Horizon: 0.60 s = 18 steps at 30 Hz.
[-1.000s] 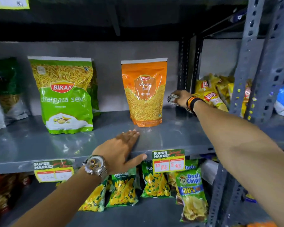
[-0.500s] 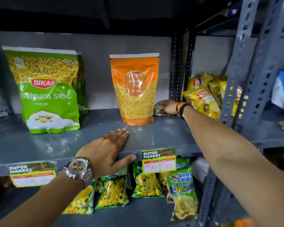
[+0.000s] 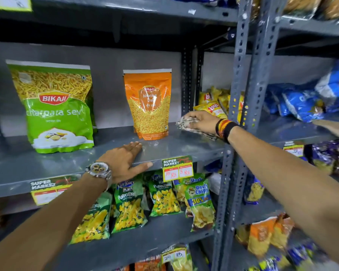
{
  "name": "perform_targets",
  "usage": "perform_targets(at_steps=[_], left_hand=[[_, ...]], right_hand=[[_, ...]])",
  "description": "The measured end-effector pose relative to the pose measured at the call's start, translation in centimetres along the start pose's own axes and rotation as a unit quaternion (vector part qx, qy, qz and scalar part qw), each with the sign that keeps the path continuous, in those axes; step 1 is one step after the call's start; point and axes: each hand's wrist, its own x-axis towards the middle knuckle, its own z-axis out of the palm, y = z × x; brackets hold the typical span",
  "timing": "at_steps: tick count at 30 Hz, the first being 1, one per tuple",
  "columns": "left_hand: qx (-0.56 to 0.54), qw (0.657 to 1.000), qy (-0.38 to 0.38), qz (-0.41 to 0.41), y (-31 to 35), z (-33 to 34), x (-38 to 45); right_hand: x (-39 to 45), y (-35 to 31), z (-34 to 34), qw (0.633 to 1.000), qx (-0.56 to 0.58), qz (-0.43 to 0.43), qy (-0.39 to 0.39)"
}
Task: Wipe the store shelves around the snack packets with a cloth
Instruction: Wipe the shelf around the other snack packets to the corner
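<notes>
A grey metal shelf [image 3: 47,163] carries a big green Bikaji sev packet [image 3: 55,106] on the left and an orange Moong Dal packet [image 3: 150,103] in the middle, both upright. My right hand [image 3: 201,122] presses a crumpled patterned cloth [image 3: 184,124] onto the shelf just right of the orange packet, close to its lower corner. My left hand [image 3: 125,160] lies flat on the shelf's front edge with fingers spread and the thumb over the lip, holding nothing.
Perforated grey uprights [image 3: 241,106] stand right beside my right wrist. Yellow Lays packets [image 3: 213,106] lie behind that hand. Price tags [image 3: 177,169] hang on the shelf lip. Puffcorn and chips packets [image 3: 160,198] fill the lower shelf; blue packets [image 3: 305,102] sit in the right bay.
My right hand with the cloth has stayed beside the orange packet, shifting slightly forward along the shelf. The camera has tilted down and right. My left hand has kept its place.
</notes>
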Motion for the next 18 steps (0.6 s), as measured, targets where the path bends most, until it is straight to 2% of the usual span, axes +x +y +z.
perform_targets(at_steps=[5,12,18], left_hand=[[0.005,1.0,-0.008,-0.013,-1.0,0.5,-0.4],[0.008,1.0,-0.009,-0.01,-0.8,0.6,-0.3],[0.009,1.0,-0.005,0.001,-0.6,0.4,-0.8]], right_hand=[[2.5,2.3,1.3,0.994,-0.074,0.074,0.021],[3.6,2.9,2.8,0.993,-0.056,0.097,0.045],[0.2,2.6,3.3,0.989,-0.032,0.116,0.088]])
